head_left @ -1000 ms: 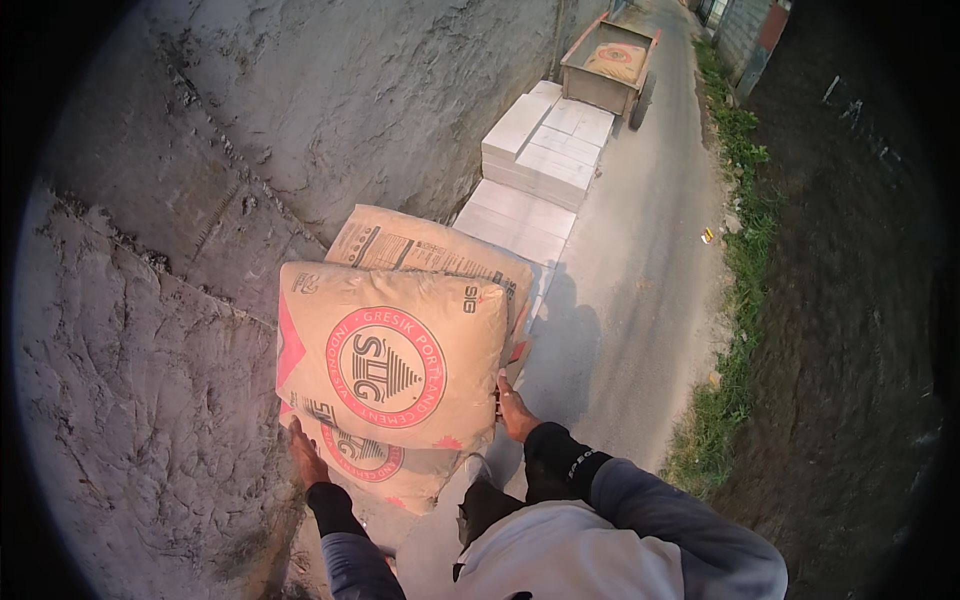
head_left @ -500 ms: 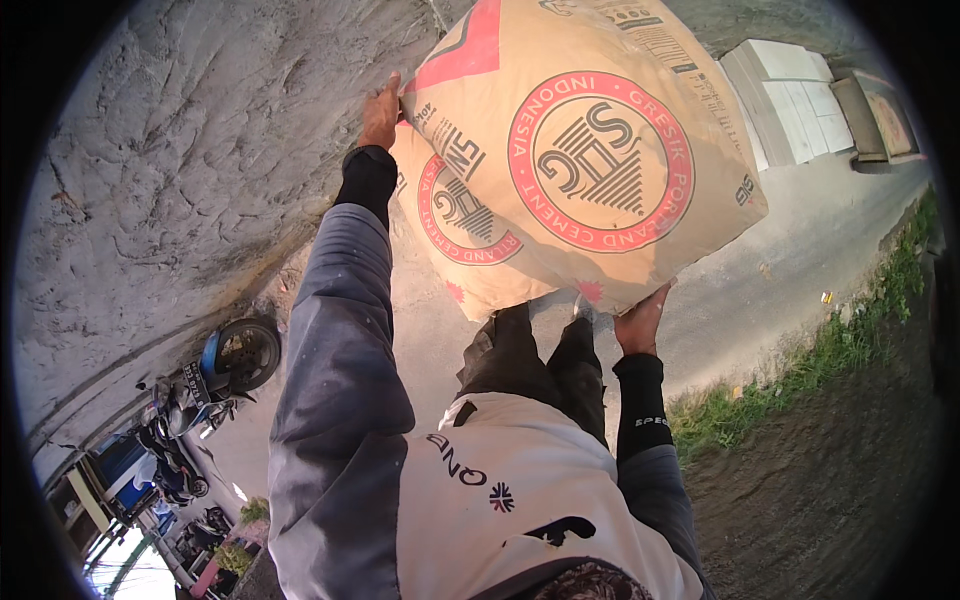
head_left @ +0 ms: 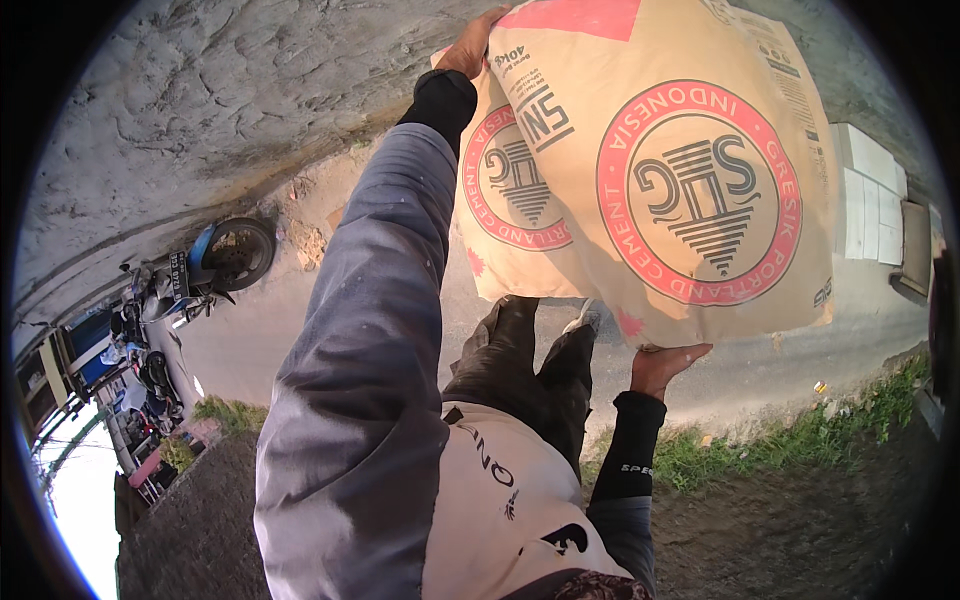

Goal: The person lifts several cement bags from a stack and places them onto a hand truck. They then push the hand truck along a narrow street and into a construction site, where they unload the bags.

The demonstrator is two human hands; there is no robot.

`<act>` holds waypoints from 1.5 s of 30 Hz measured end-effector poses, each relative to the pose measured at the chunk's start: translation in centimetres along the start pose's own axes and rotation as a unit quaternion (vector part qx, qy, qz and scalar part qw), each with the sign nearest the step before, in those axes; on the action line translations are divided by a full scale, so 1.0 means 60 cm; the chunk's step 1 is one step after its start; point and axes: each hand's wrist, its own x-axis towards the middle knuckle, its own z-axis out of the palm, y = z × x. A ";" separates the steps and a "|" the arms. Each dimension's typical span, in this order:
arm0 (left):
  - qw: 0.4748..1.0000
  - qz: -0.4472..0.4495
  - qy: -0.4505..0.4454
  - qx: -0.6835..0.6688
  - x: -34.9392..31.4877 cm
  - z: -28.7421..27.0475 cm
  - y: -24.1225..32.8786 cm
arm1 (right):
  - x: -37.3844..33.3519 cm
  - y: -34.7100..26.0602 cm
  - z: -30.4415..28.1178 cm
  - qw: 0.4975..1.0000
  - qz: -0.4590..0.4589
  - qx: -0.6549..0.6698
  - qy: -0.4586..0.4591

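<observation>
A full brown paper cement bag with a red ring printed on it is held out in front of me, tilted. My left hand grips its far left edge, fingers partly hidden by the paper. Under its near right corner, my right hand supports the bag with the palm against the lower edge. A second cement bag of the same kind lies beneath the first and shows at its left side. What bears this lower bag is hidden from view.
A rough grey plastered wall runs along the left and far side. Parked motorbikes, one with a blue body, stand at the left. White blocks and a brown box are at right, near a grass strip beside the paved path.
The view has turned, and both bags appear farther right. My left hand now shows higher and farther right, still on the upper bag; my right hand sits lower beneath its corner.
</observation>
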 end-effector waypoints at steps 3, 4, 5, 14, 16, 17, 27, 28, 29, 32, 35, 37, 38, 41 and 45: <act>0.999 0.035 0.016 0.004 -0.019 0.000 0.002 | -0.010 -0.001 0.022 0.997 -0.051 -0.056 -0.028; 0.998 0.048 0.028 0.014 -0.026 -0.004 -0.004 | -0.026 -0.017 0.044 0.998 -0.034 -0.056 -0.016; 0.997 0.062 0.042 0.030 -0.030 -0.008 -0.009 | -0.044 -0.044 0.076 0.998 -0.019 -0.056 -0.004; 0.985 0.062 0.126 -0.099 -0.107 0.021 -0.028 | 0.027 -0.019 -0.034 0.992 -0.098 0.006 -0.080; 0.972 0.034 0.204 -0.111 -0.159 -0.024 -0.036 | 0.031 -0.034 -0.045 0.987 -0.114 -0.046 -0.102; 0.970 0.030 0.214 -0.115 -0.187 -0.009 -0.044 | 0.042 -0.052 -0.060 0.992 -0.079 -0.038 -0.091; 0.898 0.029 0.370 -0.237 -0.567 0.084 -0.162 | 0.115 -0.234 -0.142 0.980 0.071 -0.123 -0.139; 0.895 0.026 0.372 -0.245 -0.585 0.100 -0.171 | 0.124 -0.238 -0.151 0.977 0.077 -0.130 -0.149; 0.892 0.023 0.375 -0.253 -0.597 0.115 -0.178 | 0.134 -0.239 -0.157 0.978 0.065 -0.143 -0.135; 0.879 0.033 0.414 -0.233 -0.599 0.118 -0.191 | 0.152 -0.218 -0.167 0.981 0.041 -0.153 -0.115; 0.885 0.027 0.402 -0.234 -0.591 0.094 -0.201 | 0.174 -0.207 -0.169 0.982 0.048 -0.123 -0.138; 0.897 0.017 0.398 -0.191 -0.594 0.063 -0.212 | 0.188 -0.203 -0.175 0.976 0.080 -0.105 -0.172; 0.911 -0.008 0.379 -0.160 -0.611 0.043 -0.212 | 0.184 -0.201 -0.178 0.973 0.088 -0.114 -0.179; 0.960 -0.061 0.251 0.112 -0.626 0.018 -0.172 | 0.182 -0.226 -0.171 0.969 0.104 -0.114 -0.194; 0.953 -0.112 0.207 0.192 -0.582 -0.015 -0.086 | 0.189 -0.266 -0.124 0.964 0.120 -0.051 -0.231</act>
